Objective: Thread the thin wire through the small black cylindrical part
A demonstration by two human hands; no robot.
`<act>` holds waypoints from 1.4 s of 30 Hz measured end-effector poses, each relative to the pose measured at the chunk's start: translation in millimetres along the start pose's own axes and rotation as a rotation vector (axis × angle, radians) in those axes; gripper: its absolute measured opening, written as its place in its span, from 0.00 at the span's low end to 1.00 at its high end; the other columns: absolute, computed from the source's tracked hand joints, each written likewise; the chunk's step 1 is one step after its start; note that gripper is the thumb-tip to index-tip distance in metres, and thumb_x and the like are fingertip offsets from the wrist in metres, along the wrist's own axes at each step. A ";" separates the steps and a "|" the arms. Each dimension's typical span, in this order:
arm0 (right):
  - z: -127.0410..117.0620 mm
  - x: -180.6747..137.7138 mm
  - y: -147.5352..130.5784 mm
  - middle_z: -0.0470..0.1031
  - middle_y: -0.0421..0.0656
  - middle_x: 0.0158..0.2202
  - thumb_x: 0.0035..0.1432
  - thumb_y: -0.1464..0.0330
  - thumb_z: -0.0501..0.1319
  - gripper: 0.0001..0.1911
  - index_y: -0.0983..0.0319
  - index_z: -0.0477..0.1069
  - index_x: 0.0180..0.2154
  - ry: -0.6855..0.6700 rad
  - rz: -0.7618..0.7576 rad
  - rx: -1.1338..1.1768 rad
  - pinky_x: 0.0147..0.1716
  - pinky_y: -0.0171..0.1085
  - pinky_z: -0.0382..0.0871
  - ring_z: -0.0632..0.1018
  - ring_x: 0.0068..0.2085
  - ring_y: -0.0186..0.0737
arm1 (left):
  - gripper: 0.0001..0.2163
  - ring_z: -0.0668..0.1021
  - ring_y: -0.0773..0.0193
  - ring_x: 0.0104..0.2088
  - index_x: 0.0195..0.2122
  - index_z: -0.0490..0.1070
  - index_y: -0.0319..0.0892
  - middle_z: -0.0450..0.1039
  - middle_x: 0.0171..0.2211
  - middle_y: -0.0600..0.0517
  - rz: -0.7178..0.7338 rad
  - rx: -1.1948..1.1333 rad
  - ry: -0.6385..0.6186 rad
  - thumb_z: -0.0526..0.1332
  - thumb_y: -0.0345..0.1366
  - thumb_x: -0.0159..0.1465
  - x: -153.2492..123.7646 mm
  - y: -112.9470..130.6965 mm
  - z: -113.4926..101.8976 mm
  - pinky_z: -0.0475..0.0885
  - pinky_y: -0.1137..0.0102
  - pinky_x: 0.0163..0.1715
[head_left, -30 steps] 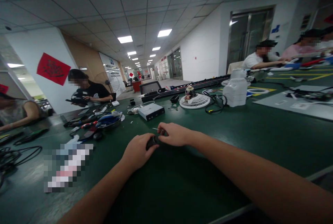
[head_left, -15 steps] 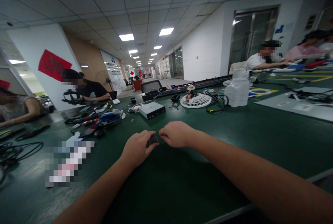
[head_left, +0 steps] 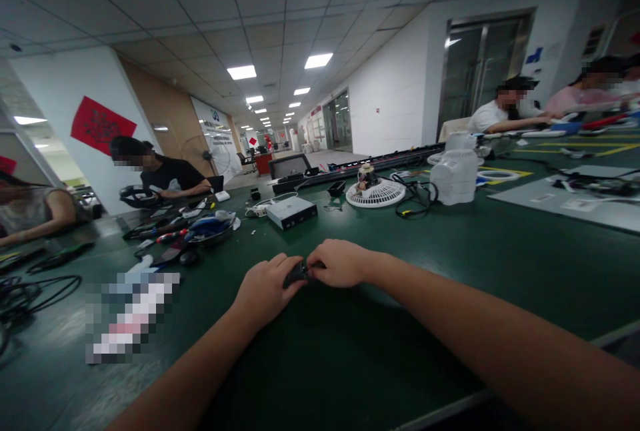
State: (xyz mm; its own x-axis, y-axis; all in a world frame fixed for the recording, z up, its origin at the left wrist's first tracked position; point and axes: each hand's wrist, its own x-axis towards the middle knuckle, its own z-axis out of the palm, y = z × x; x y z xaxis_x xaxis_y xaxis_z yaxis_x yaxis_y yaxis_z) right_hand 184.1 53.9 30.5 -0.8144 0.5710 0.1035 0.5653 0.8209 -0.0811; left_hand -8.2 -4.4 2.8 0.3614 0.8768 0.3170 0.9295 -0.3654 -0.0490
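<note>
Both my hands meet over the green table (head_left: 350,351) a little in front of me. My left hand (head_left: 265,291) is closed around a small black part (head_left: 296,273), of which only an end shows between the hands. My right hand (head_left: 337,263) is closed too, its fingertips pinched against the same black part from the right. What the part is cannot be made out.
Behind my hands lie a grey flat box (head_left: 291,211), a white fan grille (head_left: 376,193), a white fan body (head_left: 454,174) and black cables (head_left: 415,201). Tools and a bowl (head_left: 207,231) sit at the left. Other people work at the left and far right.
A thin metal pin seen at my right fingertips a second ago no longer shows. Both hands have shifted slightly lower and stay pressed together on the black part.
</note>
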 end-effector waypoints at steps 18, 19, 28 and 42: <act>0.1 2.3 -7.8 0.80 0.46 0.37 0.55 0.64 0.53 0.17 0.55 0.79 0.40 0.029 0.261 0.057 0.30 0.36 0.65 0.78 0.36 0.45 | 0.17 0.77 0.60 0.38 0.54 0.67 0.50 0.73 0.44 0.51 -0.019 0.001 -0.024 0.57 0.43 0.65 2.0 -0.3 0.5 0.69 0.68 0.36; 0.5 2.1 -8.3 0.80 0.47 0.37 0.55 0.64 0.53 0.17 0.55 0.79 0.39 0.027 0.256 0.032 0.30 0.37 0.65 0.78 0.35 0.46 | 0.17 0.77 0.60 0.38 0.54 0.67 0.50 0.73 0.44 0.51 -0.018 0.006 -0.025 0.57 0.43 0.65 1.9 -0.2 0.5 0.69 0.68 0.36; 3.2 4.9 1.4 0.80 0.45 0.36 0.59 0.61 0.52 0.18 0.57 0.79 0.39 0.000 0.158 0.126 0.30 0.34 0.65 0.78 0.35 0.41 | 0.17 0.77 0.59 0.40 0.54 0.68 0.50 0.74 0.42 0.52 -0.060 -0.042 -0.052 0.57 0.45 0.64 0.6 0.6 -1.2 0.69 0.68 0.38; -6.4 1.1 -17.9 0.80 0.53 0.37 0.59 0.62 0.53 0.17 0.62 0.78 0.37 0.020 0.091 -0.258 0.34 0.44 0.71 0.80 0.37 0.52 | 0.17 0.77 0.58 0.42 0.54 0.68 0.48 0.75 0.44 0.51 -0.041 -0.024 -0.035 0.58 0.42 0.64 1.5 0.6 -3.3 0.70 0.67 0.38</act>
State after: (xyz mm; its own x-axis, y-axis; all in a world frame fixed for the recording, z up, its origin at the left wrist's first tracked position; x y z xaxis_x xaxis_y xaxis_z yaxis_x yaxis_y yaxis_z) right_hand 173.9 39.9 38.4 -0.7573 0.6406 0.1271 0.6530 0.7394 0.1641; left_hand -7.3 -4.3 6.3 0.3257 0.9014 0.2854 0.9418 -0.3360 -0.0137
